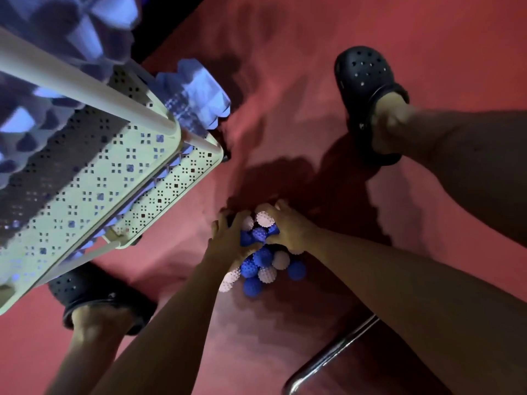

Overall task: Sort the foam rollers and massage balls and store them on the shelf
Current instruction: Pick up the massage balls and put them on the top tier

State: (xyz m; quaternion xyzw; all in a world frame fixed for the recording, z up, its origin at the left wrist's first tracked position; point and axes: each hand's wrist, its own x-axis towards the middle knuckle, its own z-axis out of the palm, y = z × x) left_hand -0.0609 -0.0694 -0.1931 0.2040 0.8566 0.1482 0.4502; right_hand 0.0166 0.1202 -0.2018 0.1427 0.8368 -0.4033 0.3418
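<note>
A cluster of spiky massage balls [263, 256] is gathered on the red floor [313, 67], beside the shelf [119, 172]. The top balls are clamped between left hand [229, 238] and right hand [288, 230], fingers curled round them; the rest lie just beneath the wrists.

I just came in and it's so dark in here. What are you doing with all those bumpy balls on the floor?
A person is bending over a pile of spiky massage balls, blue and white, on the red floor. The left hand and the right hand are both curled round balls at the top of the pile, scooping up several together. Beside them stands a white perforated shelf with blue foam rollers already on it. More balls lie loose on the floor.
</note>
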